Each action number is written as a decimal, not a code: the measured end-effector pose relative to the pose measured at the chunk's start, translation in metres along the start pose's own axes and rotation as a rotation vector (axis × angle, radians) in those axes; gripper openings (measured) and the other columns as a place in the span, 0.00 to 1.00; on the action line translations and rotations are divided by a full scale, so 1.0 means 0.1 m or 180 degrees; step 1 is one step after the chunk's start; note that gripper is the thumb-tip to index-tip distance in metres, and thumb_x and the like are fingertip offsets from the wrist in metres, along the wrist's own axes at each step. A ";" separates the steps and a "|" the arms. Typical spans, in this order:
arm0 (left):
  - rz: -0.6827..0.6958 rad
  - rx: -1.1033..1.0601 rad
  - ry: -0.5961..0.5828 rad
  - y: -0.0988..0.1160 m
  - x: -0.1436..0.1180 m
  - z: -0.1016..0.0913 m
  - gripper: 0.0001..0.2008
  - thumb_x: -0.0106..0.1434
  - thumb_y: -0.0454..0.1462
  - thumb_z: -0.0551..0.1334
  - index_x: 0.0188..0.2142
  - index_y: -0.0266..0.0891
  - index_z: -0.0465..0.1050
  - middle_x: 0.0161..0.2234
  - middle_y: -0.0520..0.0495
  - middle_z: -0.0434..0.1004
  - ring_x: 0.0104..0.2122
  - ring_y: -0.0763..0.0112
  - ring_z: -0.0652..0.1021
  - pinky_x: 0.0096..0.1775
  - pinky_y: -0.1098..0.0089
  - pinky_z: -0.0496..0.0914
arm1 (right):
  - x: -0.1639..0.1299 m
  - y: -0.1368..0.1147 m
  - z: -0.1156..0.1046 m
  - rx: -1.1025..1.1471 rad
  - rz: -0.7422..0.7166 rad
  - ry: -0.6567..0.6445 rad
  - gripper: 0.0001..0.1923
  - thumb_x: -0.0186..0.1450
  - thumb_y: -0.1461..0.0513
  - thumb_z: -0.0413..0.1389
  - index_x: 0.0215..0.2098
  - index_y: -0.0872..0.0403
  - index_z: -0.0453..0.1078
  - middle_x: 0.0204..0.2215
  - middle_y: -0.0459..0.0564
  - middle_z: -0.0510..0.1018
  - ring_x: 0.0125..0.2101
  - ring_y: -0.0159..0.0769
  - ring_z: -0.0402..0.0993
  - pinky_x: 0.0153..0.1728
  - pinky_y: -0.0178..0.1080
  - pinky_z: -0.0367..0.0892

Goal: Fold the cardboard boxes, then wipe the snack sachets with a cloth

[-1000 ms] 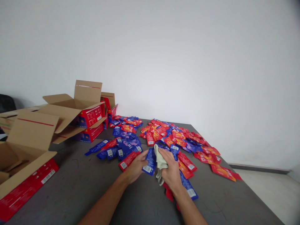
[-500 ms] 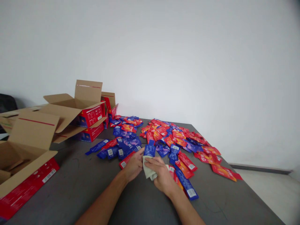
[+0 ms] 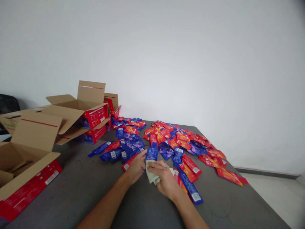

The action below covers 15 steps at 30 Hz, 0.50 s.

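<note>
Roughly, by item:
Left hand: point(image 3: 136, 165) near middle of the counter point(image 3: 83, 194), fingers curled down onto the lower end of a blue packet point(image 3: 152, 153), pinning it flat; touches the cloth edge too.
Right hand: point(image 3: 165, 179) just beside the left one, fingers closed over a pale cloth point(image 3: 151, 173), pressing it on the counter right at the blue packet's near end.
Blue packet: lies flat, long axis pointing toward the far edge, between the two hands and the main pile; white barcode label not visible on it from here.
Cloth: crumpled, greyish-green, mostly under the right hand, one corner sticking out toward the left hand.
Packet pile: point(image 3: 183, 140) red and blue packets spread loose over the far right part of the counter, reaching the right edge; many overlap.
Blue cluster: point(image 3: 124, 149) mostly blue packets with barcode labels, just left of the hands, toward the far edge.
Long blue packet: point(image 3: 192, 192) near the right forearm, angled toward the near right corner, label at its near end.
Near box: point(image 3: 21, 171) open cardboard box at the near left corner, flaps up, red printed side facing in.
Far boxes: point(image 3: 83, 111) open boxes stacked along the far left edge, red and blue printed sides, flaps spread.
Wall: point(image 3: 166, 57) plain white behind the counter.
</note>
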<state>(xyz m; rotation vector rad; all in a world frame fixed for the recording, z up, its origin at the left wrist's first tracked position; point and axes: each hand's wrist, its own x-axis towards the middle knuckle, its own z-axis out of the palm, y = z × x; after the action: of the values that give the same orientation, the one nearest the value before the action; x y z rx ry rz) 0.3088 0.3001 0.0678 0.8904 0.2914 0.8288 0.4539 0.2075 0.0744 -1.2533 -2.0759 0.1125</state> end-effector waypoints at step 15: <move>0.0335 0.0064 0.0948 -0.09 0.10 -0.12 0.26 0.50 0.33 0.70 0.50 0.39 0.74 0.34 0.48 0.81 0.31 0.71 0.79 0.35 0.73 0.70 | -0.02 0.07 0.05 0.0496 0.0156 0.0786 0.39 0.53 0.77 0.47 0.59 0.45 0.67 0.57 0.50 0.72 0.56 0.42 0.66 0.56 0.50 0.65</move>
<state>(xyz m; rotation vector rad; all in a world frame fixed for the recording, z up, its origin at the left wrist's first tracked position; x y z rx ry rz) 0.3136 0.3117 0.0541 0.8051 0.5167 1.0599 0.4568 0.2105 0.0666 -1.1615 -1.7908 0.1320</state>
